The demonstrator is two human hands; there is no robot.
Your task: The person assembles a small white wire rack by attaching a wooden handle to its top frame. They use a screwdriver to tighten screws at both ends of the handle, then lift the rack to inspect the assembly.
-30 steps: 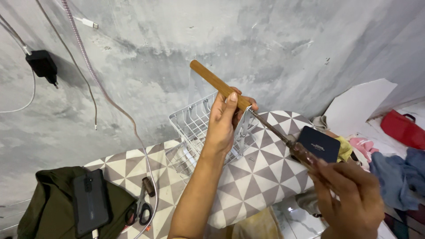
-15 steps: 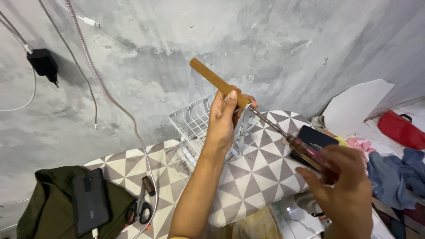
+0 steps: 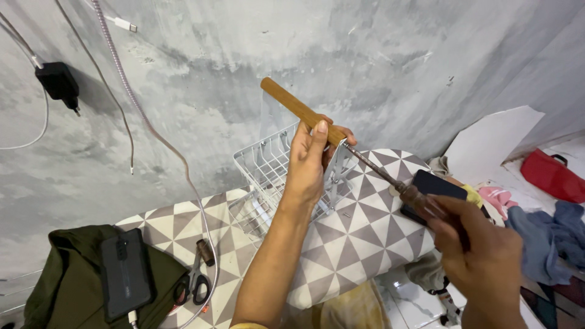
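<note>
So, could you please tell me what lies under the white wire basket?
The white wire basket rests on a grey-and-white triangle-patterned cushion. The left hand and forearm cover part of the basket's near side, so that stretch cannot be seen.

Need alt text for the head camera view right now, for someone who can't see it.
The left hand grips a wooden handle on a white wire basket, while the right hand drives a screwdriver into its end. Both sit over a triangle-patterned cushion against a grey wall.
</note>
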